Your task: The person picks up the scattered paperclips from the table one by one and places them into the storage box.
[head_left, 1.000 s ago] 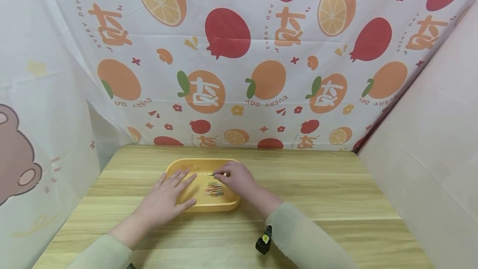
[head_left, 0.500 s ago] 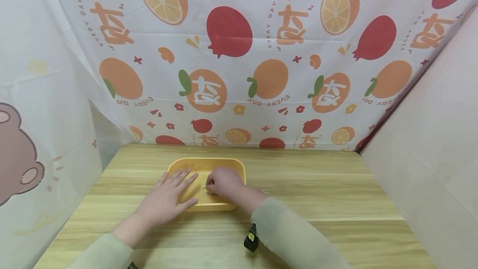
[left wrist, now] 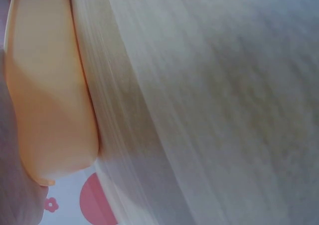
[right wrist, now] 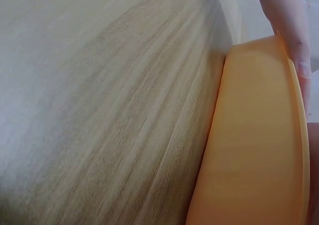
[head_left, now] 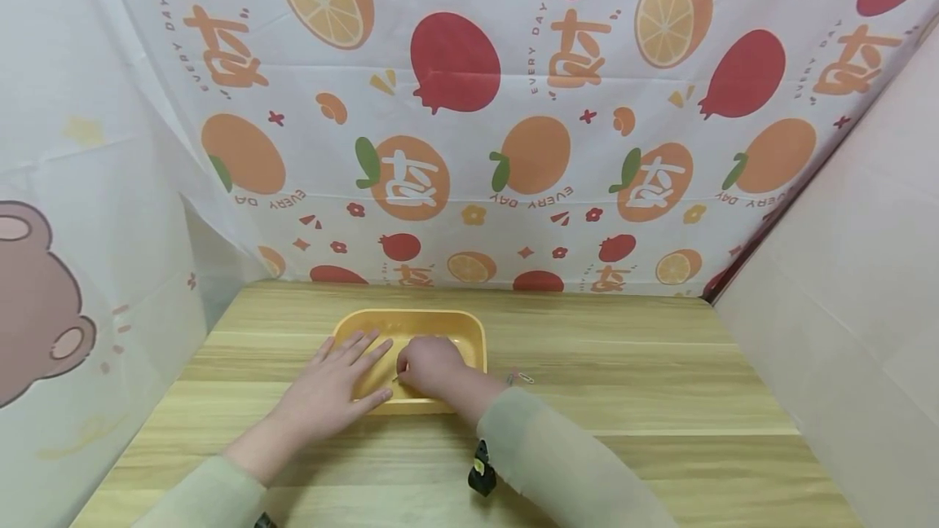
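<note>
My left hand point(head_left: 332, 385) lies with its fingers spread over the left side of a yellow tray point(head_left: 418, 407), the thumb at the front rim. Inside the tray, my right hand point(head_left: 434, 368) has its fingertips bent down close to the bottom. It pinches a thin paper clip point(head_left: 395, 379), of which only the tip sticks out. Whatever lies below the right palm is hidden. In the left wrist view the tray's outer wall point(left wrist: 50, 90) shows beside part of a hand. The right wrist view has the tray wall point(right wrist: 254, 130) too, with the left hand point(right wrist: 289, 28) at its far corner.
Just right of the tray, partly behind the right forearm, a light paper clip point(head_left: 526, 378) and a darker one point(head_left: 510, 380) lie on the wooden table point(head_left: 623, 398). A fruit-print cloth point(head_left: 469, 145) hangs along the back edge, and pale sheets stand at both sides.
My right hand has come from the tray's back right towards its front middle, with the thin clip in its fingers. It now covers the clip pile seen earlier. The left hand stays in place.
</note>
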A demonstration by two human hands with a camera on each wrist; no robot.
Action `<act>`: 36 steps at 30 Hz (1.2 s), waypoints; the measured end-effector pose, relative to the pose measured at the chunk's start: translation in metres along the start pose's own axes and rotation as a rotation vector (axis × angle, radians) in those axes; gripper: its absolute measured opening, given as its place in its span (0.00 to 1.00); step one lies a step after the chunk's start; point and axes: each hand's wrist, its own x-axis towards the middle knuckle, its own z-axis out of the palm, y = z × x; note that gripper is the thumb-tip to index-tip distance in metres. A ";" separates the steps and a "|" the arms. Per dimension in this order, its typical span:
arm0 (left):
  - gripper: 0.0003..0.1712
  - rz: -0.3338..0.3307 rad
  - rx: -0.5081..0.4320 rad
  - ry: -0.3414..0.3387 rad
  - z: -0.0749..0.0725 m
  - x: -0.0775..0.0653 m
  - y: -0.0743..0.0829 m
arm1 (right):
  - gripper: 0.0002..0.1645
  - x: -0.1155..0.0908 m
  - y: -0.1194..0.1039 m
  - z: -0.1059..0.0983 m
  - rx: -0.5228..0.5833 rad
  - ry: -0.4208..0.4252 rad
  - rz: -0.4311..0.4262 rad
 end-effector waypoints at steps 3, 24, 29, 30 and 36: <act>0.43 -0.001 0.002 -0.001 0.000 0.001 0.001 | 0.04 -0.001 0.000 -0.001 -0.023 -0.003 -0.001; 0.42 0.008 -0.005 -0.001 0.002 0.002 0.000 | 0.10 -0.014 0.011 -0.010 0.198 0.024 0.060; 0.43 0.003 -0.015 -0.007 0.001 0.002 0.000 | 0.11 -0.019 0.016 -0.013 0.297 0.044 0.094; 0.43 0.002 -0.017 -0.008 0.000 0.002 0.000 | 0.11 -0.020 0.017 -0.014 0.319 0.052 0.099; 0.43 -0.005 -0.016 -0.010 0.001 0.002 0.001 | 0.13 -0.029 0.025 -0.018 0.386 0.155 0.123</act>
